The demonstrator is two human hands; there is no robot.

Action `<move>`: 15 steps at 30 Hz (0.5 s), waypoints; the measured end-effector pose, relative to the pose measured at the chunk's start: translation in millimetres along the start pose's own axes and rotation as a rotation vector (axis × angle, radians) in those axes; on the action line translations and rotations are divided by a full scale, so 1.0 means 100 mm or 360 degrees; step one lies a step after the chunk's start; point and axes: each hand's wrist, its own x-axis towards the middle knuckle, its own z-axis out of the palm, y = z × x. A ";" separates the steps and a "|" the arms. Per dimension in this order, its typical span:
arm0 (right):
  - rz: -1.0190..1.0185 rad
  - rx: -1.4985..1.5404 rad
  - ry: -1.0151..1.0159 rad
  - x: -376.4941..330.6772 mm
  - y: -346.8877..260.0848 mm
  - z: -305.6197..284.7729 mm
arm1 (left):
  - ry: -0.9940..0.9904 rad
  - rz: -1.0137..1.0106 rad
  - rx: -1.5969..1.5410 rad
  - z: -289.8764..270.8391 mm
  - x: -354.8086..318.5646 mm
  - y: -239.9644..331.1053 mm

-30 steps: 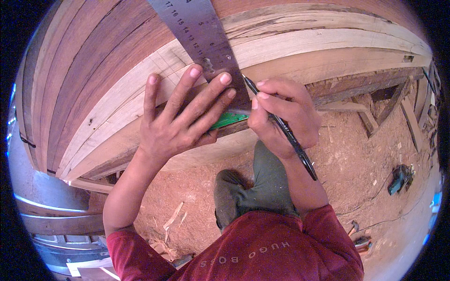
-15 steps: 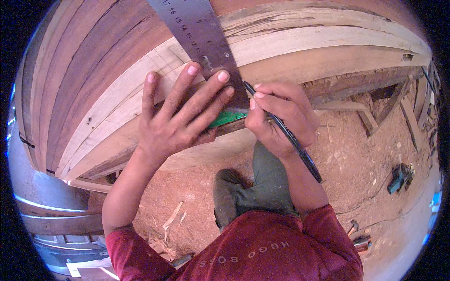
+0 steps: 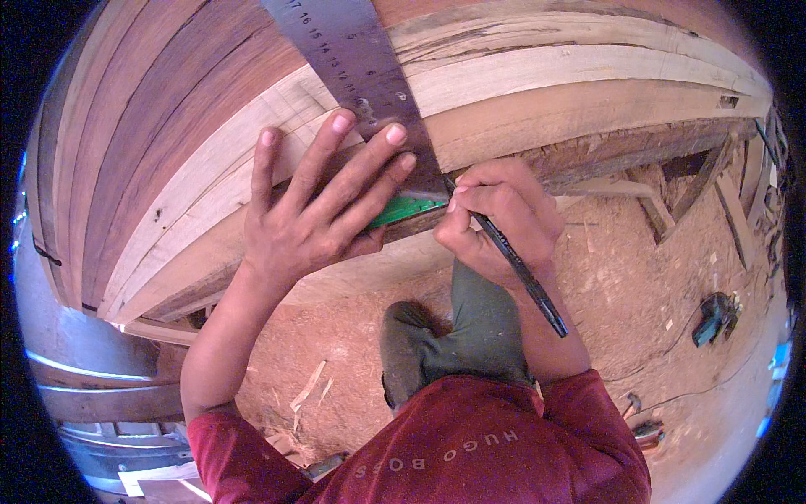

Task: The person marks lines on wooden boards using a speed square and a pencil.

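A try square with a wide metal blade (image 3: 369, 71) and a green stock (image 3: 407, 211) lies across curved wooden planks (image 3: 504, 118). My left hand (image 3: 323, 206) presses flat on it with fingers spread, the thumb by the green stock. In my right hand (image 3: 504, 218) is a black pen (image 3: 520, 273), pinched between thumb and fingers. The pen's tip meets the right edge of the blade low down, close to the stock. Part of the square is hidden under my left hand.
Below the planks, the earthy floor (image 3: 353, 336) carries wood shavings (image 3: 311, 386). Wooden braces (image 3: 651, 206) stand at the right. Farther off lie a dark teal power tool (image 3: 714, 319) with a cord and a hammer (image 3: 631, 406). My knees are beneath the plank edge.
My right hand has drawn the pen down along the blade's right edge, toward the green stock. My left hand stays on the square, almost in the same place.
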 end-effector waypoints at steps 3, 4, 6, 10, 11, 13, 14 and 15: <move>0.0013 -0.0058 -0.0035 0.08 -0.04 -0.01 | -0.0022 0.0050 0.0018 -0.03 0.01 -0.02; 0.0009 -0.0050 -0.0043 0.12 -0.04 -0.02 | -0.0031 0.0057 0.0030 -0.03 0.00 -0.02; 0.0048 -0.0080 -0.0164 0.22 -0.03 -0.03 | -0.0023 0.0015 0.0042 -0.02 -0.01 0.00; 0.0120 0.0097 -0.0147 0.41 -0.02 0.00 | -0.0021 -0.0028 0.0023 -0.01 -0.01 0.02; 0.0086 0.0157 -0.0087 0.45 -0.04 0.01 | -0.0029 -0.0041 0.0022 0.00 -0.02 0.02; 0.0049 0.0218 -0.0042 0.44 -0.04 0.02 | 0.0046 -0.0037 0.0025 0.03 -0.01 0.02; -0.0101 0.0061 -0.0015 0.36 -0.01 0.01 | 0.0047 -0.0051 0.0021 0.03 -0.01 0.01; -0.0253 -0.0095 0.0012 0.28 0.01 0.00 | 0.0032 -0.0004 0.0018 0.02 -0.01 0.00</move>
